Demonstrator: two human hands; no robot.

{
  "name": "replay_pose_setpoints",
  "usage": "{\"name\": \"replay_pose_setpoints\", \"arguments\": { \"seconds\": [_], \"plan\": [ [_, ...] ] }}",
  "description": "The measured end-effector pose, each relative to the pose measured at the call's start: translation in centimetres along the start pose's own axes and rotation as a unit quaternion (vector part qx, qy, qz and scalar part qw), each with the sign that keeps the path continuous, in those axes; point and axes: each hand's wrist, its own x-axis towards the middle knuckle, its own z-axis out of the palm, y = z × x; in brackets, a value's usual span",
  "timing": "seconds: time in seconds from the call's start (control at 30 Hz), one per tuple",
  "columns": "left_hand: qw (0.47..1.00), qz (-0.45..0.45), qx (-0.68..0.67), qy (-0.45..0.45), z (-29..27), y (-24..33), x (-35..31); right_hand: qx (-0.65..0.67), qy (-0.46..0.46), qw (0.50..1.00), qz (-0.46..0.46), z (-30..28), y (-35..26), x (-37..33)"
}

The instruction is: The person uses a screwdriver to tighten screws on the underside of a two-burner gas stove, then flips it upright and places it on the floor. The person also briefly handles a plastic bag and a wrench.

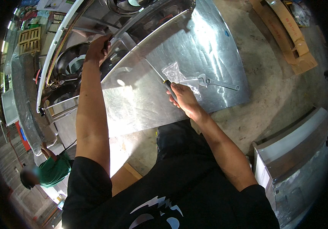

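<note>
1 open metal unit (56,42): the left hand (98,49) is curling over its inner edge, perhaps for steadying, exact grip hidden; 1 metal sheet (152,99) is lying alongside, seemingly serving as worktop. 1 screwdriver (167,82), above the sheet: the right hand (183,97) is gripping its handle, leaving the shaft free; 1 plastic bag (173,71) and 1 adjustable wrench (221,83) are lying near, presumably for reach

Screwdriver handle (167,83) partly hidden by right hand (186,100)
</note>
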Motion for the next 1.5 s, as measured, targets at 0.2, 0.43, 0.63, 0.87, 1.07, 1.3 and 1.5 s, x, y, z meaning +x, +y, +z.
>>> {"name": "replay_pose_setpoints", "arguments": {
  "seconds": [0.2,0.43,0.63,0.87,1.07,1.3,1.5],
  "plan": [
    [0.996,0.02,0.078,-0.028,-0.6,0.6,0.1,-0.012,0.0,1.0,0.003,0.2,0.2,0.1],
    [0.997,-0.004,0.068,-0.024,-0.4,0.4,0.2,-0.027,0.001,1.0,-0.003,0.3,0.1,0.6],
    [0.999,-0.013,-0.015,-0.033,0.2,0.4,-0.6,-0.026,0.022,0.999,-0.003,-0.1,0.3,1.2],
    [1.0,-0.004,0.022,0.002,0.2,0.4,-0.8,-0.023,-0.026,0.998,-0.049,1.1,-1.2,1.7],
    [1.0,0.012,-0.013,-0.009,0.0,-0.3,-0.5,-0.066,-0.057,0.988,-0.127,4.7,-4.9,5.3],
    [1.0,0.003,0.011,-0.003,0.2,0.0,-0.7,-0.052,-0.037,0.985,-0.161,7.0,-6.4,8.2],
    [1.0,0.014,0.011,-0.019,0.2,0.0,-0.9,-0.074,-0.056,0.987,-0.129,7.1,-6.9,8.8]
  ]
}}
